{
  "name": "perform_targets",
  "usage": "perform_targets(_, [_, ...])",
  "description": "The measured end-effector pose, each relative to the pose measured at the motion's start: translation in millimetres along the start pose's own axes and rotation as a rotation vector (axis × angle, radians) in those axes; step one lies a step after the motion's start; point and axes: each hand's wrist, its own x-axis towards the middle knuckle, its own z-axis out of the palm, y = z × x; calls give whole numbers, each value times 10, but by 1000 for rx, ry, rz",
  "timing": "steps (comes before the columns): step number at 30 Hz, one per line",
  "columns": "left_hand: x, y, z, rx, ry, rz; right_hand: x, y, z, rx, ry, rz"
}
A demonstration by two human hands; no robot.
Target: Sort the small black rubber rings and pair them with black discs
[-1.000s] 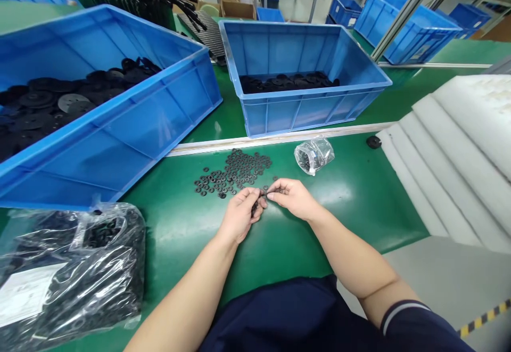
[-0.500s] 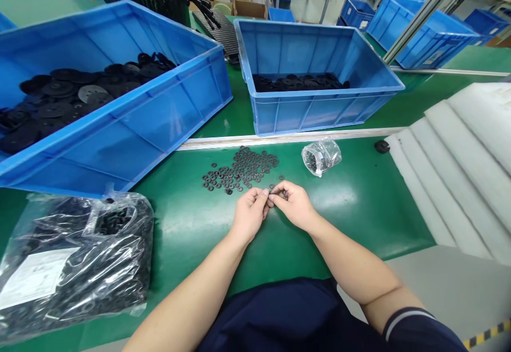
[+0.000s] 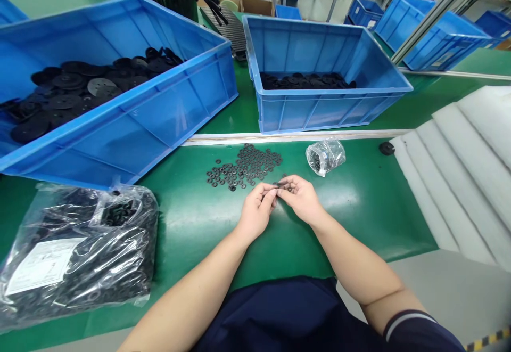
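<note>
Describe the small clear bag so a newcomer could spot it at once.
Find the blue bin at top centre. Below its front wall, on the green table, the small bag lies right of the loose black rings and beyond the right hand. Unlike the big bag at left, it is small and crumpled.

Rings (image 3: 255,159): matt, rubber or plastic from here
Worktop (image 3: 359,208): smooth, glossy
Blue crate (image 3: 331,111): smooth plastic, faintly shiny
Large bag (image 3: 115,267): clear, crinkled, glossy plastic
Shirt (image 3: 279,314): matt cloth

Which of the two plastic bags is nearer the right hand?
The small bag, beyond the right hand; the large bag lies farther off, at the picture's left edge.
</note>
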Motion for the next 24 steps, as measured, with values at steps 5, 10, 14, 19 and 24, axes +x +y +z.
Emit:
perform_targets(5, [67,144,-85,-268,38,-192,140,66,-277,-607,83,-182])
perform_targets(10, [104,162,-140,-376,-62,-296,268,93,-386,-847,158,-210])
perform_targets(14, [82,151,-120,-389,-126,-317,300,62,-403,-509,198,-51])
perform_targets(19, [95,162,-141,-456,-136,-395,264,-34,-460,107,52,109])
perform_targets(24, [114,152,-151,-445,-111,-342,191,-129,-407,173,4,140])
